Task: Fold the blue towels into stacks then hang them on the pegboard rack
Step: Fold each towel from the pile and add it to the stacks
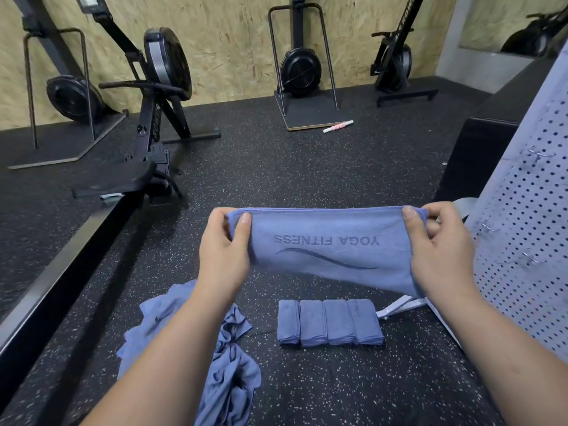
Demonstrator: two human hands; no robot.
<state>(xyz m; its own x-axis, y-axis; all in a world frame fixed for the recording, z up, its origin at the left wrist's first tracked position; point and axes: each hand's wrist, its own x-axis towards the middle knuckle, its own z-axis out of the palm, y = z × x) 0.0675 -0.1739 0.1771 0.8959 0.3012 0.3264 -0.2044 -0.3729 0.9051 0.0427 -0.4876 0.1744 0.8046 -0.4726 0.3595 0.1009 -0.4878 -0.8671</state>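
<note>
Pinching towel (330, 250) corners: left hand (224, 247), right hand (436, 250).

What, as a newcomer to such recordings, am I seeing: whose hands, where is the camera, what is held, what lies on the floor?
No machine: a person wears one camera on the head, looking down, so both arms are theirs. The left hand and right hand each pinch an upper corner of a blue towel, stretched above the floor. Below it four folded towels lie side by side; a heap of unfolded towels lies left of them. The pegboard rack stands at the right; exercise machines line the far wall.
</note>
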